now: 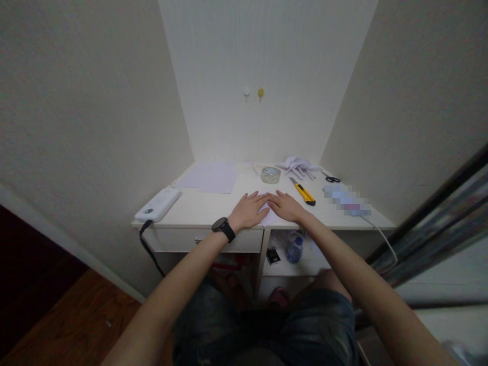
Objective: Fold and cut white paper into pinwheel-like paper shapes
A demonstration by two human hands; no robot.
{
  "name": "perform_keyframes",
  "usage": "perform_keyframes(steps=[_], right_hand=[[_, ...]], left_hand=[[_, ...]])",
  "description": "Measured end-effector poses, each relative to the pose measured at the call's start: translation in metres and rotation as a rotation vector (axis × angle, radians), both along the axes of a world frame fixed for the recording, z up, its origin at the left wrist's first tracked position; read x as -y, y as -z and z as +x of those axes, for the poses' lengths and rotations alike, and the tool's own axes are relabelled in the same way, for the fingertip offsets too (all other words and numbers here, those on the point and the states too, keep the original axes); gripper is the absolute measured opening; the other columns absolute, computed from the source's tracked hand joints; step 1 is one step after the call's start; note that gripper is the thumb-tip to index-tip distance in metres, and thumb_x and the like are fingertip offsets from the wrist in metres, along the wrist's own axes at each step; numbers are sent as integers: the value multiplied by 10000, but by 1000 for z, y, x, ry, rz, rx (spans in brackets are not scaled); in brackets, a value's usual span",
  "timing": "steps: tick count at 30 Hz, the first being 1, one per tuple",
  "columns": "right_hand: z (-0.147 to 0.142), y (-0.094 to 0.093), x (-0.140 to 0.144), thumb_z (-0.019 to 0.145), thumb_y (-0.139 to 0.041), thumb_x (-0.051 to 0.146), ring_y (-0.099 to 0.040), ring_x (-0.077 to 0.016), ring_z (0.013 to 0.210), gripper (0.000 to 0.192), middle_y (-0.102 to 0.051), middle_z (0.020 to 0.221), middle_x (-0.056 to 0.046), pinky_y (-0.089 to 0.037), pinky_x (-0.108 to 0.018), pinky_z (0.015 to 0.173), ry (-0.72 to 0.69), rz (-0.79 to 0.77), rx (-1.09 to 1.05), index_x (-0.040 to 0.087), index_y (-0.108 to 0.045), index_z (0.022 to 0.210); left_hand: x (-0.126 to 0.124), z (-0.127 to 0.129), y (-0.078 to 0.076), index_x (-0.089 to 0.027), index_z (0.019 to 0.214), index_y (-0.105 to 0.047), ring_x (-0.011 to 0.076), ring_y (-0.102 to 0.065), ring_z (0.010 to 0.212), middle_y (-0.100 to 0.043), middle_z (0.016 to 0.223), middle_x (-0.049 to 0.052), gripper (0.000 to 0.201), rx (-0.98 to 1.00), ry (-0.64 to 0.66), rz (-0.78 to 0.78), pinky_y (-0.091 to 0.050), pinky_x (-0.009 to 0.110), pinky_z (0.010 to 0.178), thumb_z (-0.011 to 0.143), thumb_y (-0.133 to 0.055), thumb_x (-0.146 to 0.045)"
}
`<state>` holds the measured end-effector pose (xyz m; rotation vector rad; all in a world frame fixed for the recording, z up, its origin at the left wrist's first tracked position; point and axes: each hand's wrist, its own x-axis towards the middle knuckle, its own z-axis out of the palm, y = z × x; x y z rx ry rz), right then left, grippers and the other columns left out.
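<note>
White paper, a small folded sheet [268,212] at the pale desk's [198,211] front edge, is what we are pressing flat under our open left hand [249,211] and right hand [286,206], likely creasing it before a careful next fold.

No readable text, label or number on anything in view.

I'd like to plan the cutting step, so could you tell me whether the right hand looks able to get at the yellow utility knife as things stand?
Probably yes. The right hand lies flat on the paper, and the yellow utility knife lies just beyond it on the desk, with nothing between them.
</note>
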<state>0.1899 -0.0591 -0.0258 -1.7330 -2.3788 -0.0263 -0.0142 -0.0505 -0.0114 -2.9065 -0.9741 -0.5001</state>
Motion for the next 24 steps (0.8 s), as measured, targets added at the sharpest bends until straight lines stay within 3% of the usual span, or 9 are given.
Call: perform_keyframes(steps=[5, 9, 13, 16, 20, 24], right_hand=[[1, -1, -1, 1022, -193, 452, -262, -336, 1475, 575, -306, 1601, 21, -266, -528, 1174, 14, -23, 49, 250, -352, 1535], [0, -2, 1, 1019, -200, 461, -284, -341, 1466, 573, -328, 1592, 25, -269, -536, 1172, 16, -12, 36, 261, -366, 1530], [0, -4, 2, 1020, -208, 457, -306, -339, 1456, 561, -351, 1581, 27, -277, -535, 1168, 24, -17, 2, 269, -399, 1513], [0, -5, 1, 1013, -242, 491, -333, -320, 1446, 560, -396, 1557, 26, -298, -499, 1165, 38, -14, -28, 267, -464, 1476], [-4, -8, 2, 989, -328, 500, -394, -321, 1409, 539, -490, 1496, 18, -326, -472, 1153, 71, 2, -73, 244, -563, 1402], [-16, -13, 7, 958, -380, 532, -394, -380, 1393, 549, -481, 1505, -1, -330, -576, 1114, 126, -13, -74, 249, -569, 1389]], left_hand=[[5, 1, -4, -186, 1210, -635, 266, -534, 1216, -641, 1242, 119, 437, 52, 2, 111, -358, 489, 1073, 1006, -339, -434], [6, -9, -14, -157, 1003, -697, 234, -583, 1005, -661, 1021, 119, 427, 214, -40, 201, -423, 414, 958, 1006, -360, -419], [9, -38, -30, -154, 819, -696, 209, -598, 890, -681, 894, 101, 493, 331, -71, 163, -433, 364, 873, 1019, -314, -393], [14, -59, -40, -158, 679, -674, 200, -606, 738, -673, 716, 86, 572, 207, -141, 56, -428, 342, 767, 1013, -305, -440], [21, -67, -43, -165, 652, -667, 202, -598, 645, -666, 672, 90, 605, 24, -219, -24, -400, 324, 639, 996, -295, -496], [27, -57, -37, -160, 817, -688, 239, -637, 771, -688, 830, 104, 322, -46, -203, 81, -462, 341, 694, 904, -493, -402]])
